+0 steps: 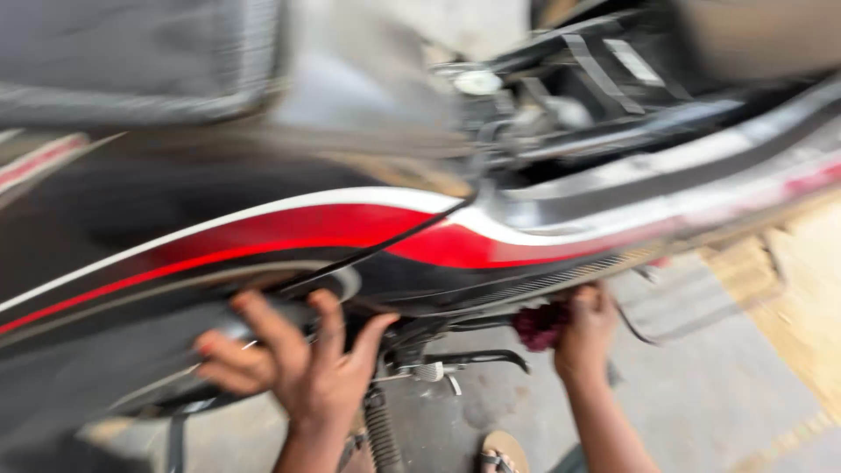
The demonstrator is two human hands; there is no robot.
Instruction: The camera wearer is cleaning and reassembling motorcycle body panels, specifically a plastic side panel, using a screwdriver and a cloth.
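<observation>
The picture is motion-blurred. A black motorcycle side panel [289, 236] with red and white stripes fills the middle. My left hand [298, 363] reaches under its lower edge with fingers spread, pressing against the dark part beneath. My right hand [585, 328] is closed on a dark red cloth [539, 326] held against the panel's underside, further right.
The seat is off, exposing the frame and parts [561, 96] at the upper right. A footrest [477, 359] and a coil spring [383, 434] sit below the panel. A sandalled foot [502, 453] stands on the grey concrete floor [701, 394].
</observation>
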